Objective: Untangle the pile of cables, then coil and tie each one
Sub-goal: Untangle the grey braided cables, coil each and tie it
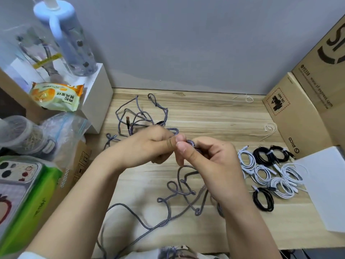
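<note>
Wall: plain grey, closing the back. Bench: pale wood planks, hemmed by cardboard boxes at right and a white box with bottle and snack packet at left; working room is narrow. Grey cable: braided, long, sprawled in kinked loops from the back left to the near edge, one run trailing off the front; judged light, limp and fairly grippy, best taken near the knot, then fed out loop by loop. Coiled cables: white and black, tied, clustered at right, well apart from the tangle. Loose ties: white, at back right. Left hand and right hand: both pinch one grey bunch between them, raised above the bench.
</note>
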